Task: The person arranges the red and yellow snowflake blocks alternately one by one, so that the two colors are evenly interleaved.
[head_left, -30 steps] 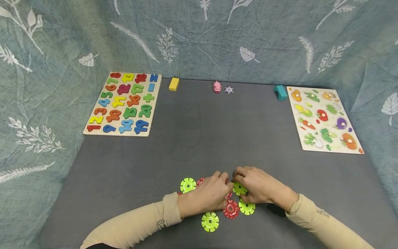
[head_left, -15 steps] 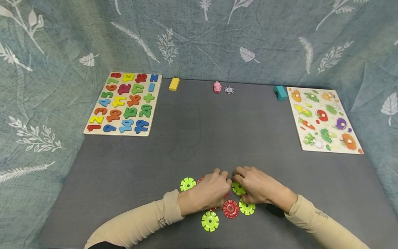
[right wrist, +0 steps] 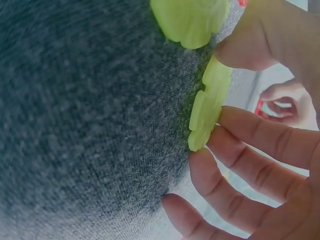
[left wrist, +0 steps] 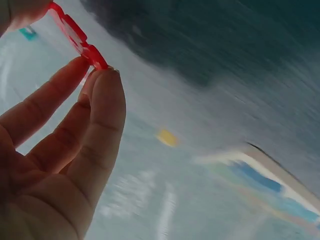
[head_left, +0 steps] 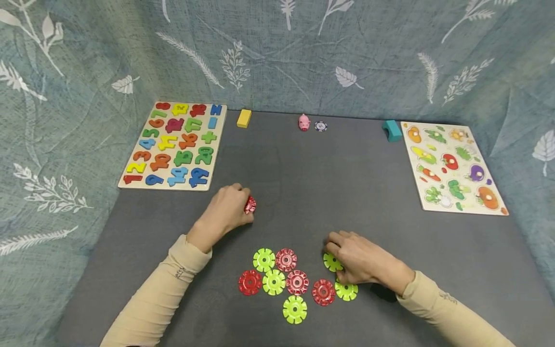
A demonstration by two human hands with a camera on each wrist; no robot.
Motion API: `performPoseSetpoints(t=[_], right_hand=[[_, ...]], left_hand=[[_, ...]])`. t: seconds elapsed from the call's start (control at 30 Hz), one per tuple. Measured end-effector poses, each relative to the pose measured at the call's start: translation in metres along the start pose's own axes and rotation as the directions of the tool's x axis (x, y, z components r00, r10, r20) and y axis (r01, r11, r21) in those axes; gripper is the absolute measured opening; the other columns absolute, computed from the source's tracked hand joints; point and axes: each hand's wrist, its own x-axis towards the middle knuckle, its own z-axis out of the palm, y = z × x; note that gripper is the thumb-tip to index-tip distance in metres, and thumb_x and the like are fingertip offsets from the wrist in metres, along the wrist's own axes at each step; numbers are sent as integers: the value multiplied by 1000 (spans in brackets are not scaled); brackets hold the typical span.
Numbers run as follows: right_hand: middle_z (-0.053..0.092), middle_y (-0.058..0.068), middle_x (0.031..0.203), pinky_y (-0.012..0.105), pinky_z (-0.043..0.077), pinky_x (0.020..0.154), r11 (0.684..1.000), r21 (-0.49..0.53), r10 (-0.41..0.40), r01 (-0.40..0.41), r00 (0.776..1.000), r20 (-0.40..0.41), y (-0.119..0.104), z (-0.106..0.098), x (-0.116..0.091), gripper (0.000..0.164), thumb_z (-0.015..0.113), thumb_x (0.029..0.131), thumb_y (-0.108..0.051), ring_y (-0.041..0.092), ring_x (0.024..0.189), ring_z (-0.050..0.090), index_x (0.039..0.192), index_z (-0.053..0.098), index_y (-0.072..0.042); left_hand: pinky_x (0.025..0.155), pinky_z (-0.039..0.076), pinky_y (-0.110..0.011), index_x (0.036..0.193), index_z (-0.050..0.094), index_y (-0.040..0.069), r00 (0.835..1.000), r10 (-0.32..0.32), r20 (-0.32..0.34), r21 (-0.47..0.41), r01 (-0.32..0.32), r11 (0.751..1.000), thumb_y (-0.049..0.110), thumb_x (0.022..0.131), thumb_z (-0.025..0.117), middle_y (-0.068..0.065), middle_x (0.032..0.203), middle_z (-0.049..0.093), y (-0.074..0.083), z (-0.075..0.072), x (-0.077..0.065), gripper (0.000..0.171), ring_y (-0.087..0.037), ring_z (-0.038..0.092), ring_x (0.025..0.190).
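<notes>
My left hand [head_left: 225, 209] is raised left of centre, pinching a red notched plastic disc [head_left: 250, 205] by its edge. In the left wrist view that red disc [left wrist: 75, 35] sits between the thumb and fingertips. My right hand [head_left: 362, 258] pinches a lime-green notched disc [head_left: 333, 261]; the right wrist view shows this green disc [right wrist: 212, 100] tilted between thumb and fingers, close over the tabletop. Partly under the right hand's near side lies another green disc [head_left: 346, 290], with a red disc [head_left: 323, 292] beside it.
Several more discs, red [head_left: 297, 282] and green [head_left: 273, 282], lie flat left of the right hand. A number puzzle board [head_left: 208, 185] stands back left, a vegetable puzzle [head_left: 427, 205] right. Along the back are a yellow block [head_left: 244, 118], pink pig [head_left: 304, 122], chip [head_left: 321, 126] and teal block [head_left: 392, 130].
My left hand has moved from the disc cluster forward and left, carrying a red disc and uncovering the discs beneath. My right hand stays in place with its green disc.
</notes>
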Motion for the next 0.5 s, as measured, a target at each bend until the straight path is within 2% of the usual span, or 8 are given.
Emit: performPoseSetpoints(t=[0.13,0.27,0.5], right_hand=[[56,1,89,33,50,68,1000,13,7,-8,1000,8,2,-2,2,43,76,55,-26,14,75,53,93,63,-10],[58,1,92,33,51,70,999,38,34,-35,999,14,5,-4,6,47,76,58,-26,14,78,56,101,64,-8],[58,1,93,33,51,71,993,88,78,-79,997,20,12,-10,26,50,75,62,-25,12,77,55,108,63,-8]], left_hand=[[64,50,-37,94,68,-3,996,-66,55,-37,68,997,22,70,81,-13,81,62,-25,-4,2,37,-22,57,69],[67,51,-37,99,69,-5,986,-116,118,-72,125,990,19,72,82,-15,84,63,-38,-6,3,39,-23,58,71],[71,52,-41,103,69,-8,982,-104,160,-101,121,987,13,76,79,-21,92,62,-45,-9,3,36,-26,57,75]])
